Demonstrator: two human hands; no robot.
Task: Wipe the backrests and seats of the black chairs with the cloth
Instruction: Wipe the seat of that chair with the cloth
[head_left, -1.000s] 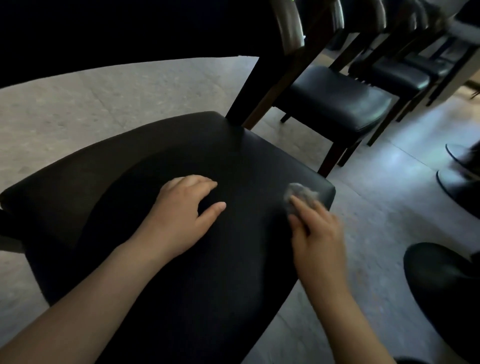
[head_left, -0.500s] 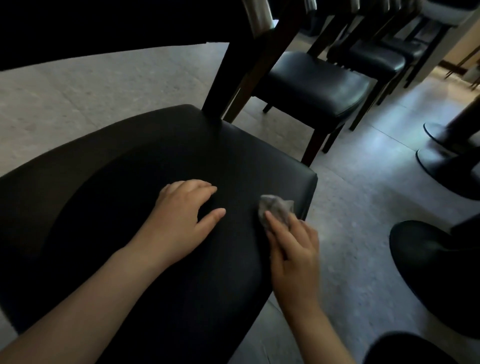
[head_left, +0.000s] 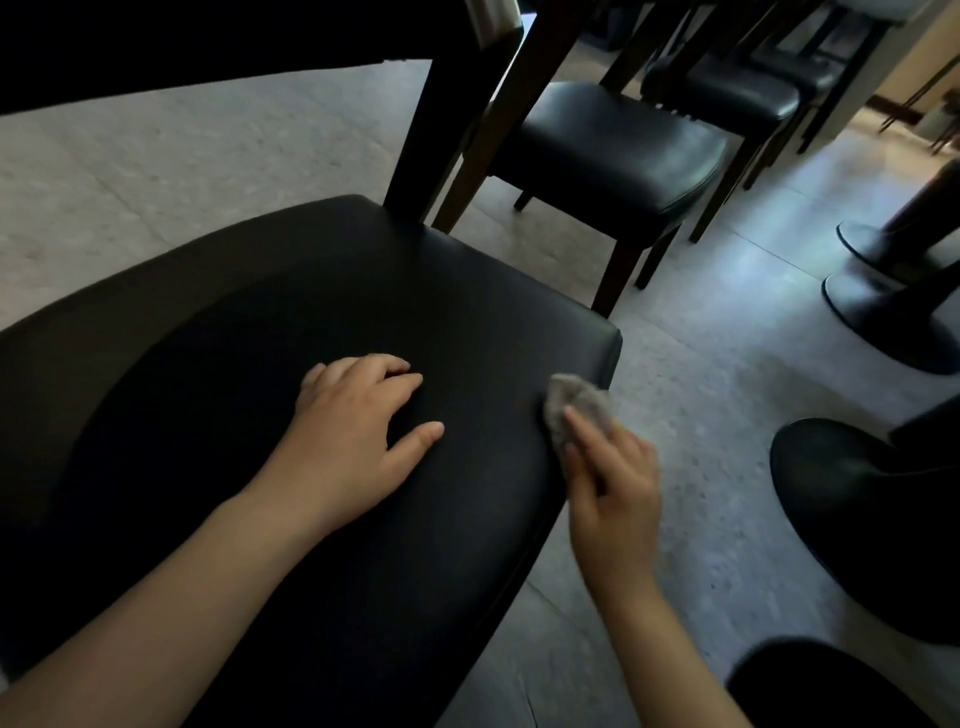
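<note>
The left hand (head_left: 353, 431) lies flat, open and empty on the black seat (head_left: 363, 291), while the right hand (head_left: 613, 493) presses nearly straight fingers (head_left: 587, 431) on the bunched cloth (head_left: 576, 405) under their tips at the seat's edge, where, unpinched, it could slide off onto the floor (head_left: 701, 389).

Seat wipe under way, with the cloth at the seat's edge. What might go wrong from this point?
1. The cloth is small and bunched under the right hand, at the right edge of the seat. It may slip off onto the floor.
2. The left hand rests mid-seat, so the patch under it might get skipped.
3. The bunched cloth covers little, so strokes may leave unwiped gaps.
</note>
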